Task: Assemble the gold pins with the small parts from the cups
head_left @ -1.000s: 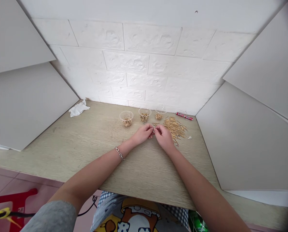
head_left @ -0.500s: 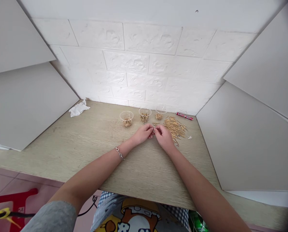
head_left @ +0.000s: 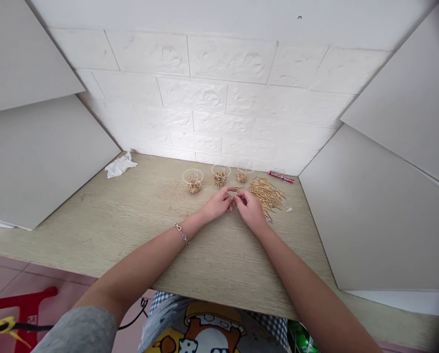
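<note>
Slim gold-coloured metal pins [head_left: 266,193] heaped on a pale wood-grain table [head_left: 212,260], just beside the person's right hand [head_left: 251,210], fingertips pinched, left hand [head_left: 216,204] meeting it, index finger extended, anything held too small to tell, red-and-white stick-shaped packet [head_left: 281,177] behind, lettering unreadable.

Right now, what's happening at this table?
A person has both bare hands together over the table, the fingertips of the left hand and right hand meeting. Anything pinched between them is too small to make out. A loose pile of gold pins lies just beyond and to the right of the right hand. Three clear cups with small gold pieces in them stand in a row beyond the hands, toward the wall.
</note>
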A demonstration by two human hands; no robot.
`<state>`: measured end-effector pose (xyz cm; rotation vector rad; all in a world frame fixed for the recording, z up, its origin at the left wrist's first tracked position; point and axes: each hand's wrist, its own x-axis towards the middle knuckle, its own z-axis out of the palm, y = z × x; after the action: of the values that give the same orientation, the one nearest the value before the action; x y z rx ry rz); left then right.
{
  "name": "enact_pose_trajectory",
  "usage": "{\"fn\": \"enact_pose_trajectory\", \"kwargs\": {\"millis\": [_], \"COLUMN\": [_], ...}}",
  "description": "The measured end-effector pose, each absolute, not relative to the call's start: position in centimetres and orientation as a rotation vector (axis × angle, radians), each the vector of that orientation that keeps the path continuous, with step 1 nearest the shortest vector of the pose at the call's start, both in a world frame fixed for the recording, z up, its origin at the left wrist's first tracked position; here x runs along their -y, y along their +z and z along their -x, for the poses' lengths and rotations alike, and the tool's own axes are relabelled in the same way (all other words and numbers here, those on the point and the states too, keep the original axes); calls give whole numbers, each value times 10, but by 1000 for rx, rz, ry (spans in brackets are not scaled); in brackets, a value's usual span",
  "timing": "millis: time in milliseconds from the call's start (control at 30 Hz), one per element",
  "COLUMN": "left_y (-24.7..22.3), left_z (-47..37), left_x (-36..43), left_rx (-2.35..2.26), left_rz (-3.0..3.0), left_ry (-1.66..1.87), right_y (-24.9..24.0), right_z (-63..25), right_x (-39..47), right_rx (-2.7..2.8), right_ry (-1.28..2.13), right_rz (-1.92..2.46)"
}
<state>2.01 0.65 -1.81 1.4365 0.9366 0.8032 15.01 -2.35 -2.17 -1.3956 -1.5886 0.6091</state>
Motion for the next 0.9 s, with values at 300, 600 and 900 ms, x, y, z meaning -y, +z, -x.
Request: {"fn": "enact_pose_trajectory", "kwargs": {"millis": [300, 600, 900], "left_y": [-9, -4, -8], "left_z": [-19, -19, -20], "left_x": [-1, 1, 0], "left_rx": [-1010, -1037, -1013], "left_rz": [-1475, -1476, -1452], "left_ry": [762, 745, 767], "right_y": [-25, -30, -30], "right_z": [-152, -153, -153], "right_x": [21, 18, 18], "right_rx": [1657, 1720, 1724], "right_ry": [584, 590, 601], "right_rz": [1421, 1423, 1416]}}
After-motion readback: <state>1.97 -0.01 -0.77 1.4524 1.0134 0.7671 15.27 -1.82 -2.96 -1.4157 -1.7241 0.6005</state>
